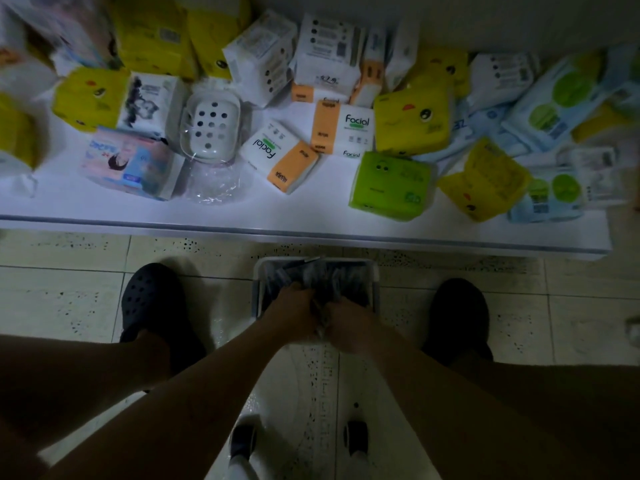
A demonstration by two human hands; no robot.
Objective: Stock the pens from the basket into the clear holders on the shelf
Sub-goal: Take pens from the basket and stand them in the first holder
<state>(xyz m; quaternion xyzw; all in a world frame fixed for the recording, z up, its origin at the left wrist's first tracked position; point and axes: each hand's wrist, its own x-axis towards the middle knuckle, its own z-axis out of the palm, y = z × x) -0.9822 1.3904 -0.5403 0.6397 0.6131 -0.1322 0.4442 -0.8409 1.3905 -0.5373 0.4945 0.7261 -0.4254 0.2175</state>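
Counted one basket [258, 289] on the floor tiles, between two dark clogs [149, 299]. We logged two hands in it: left hand [294, 311] and right hand [349, 323], close side by side, fingers curled down and clenched round one bundle of pens [320, 275]. The bundle sat between both palms and fanned out past the fingertips toward the basket's far wall. Pen count: we could not tell, too dim and blurred. On the shelf [242, 209] beyond we counted one white soap dish [211, 128] and one green pack [388, 185].
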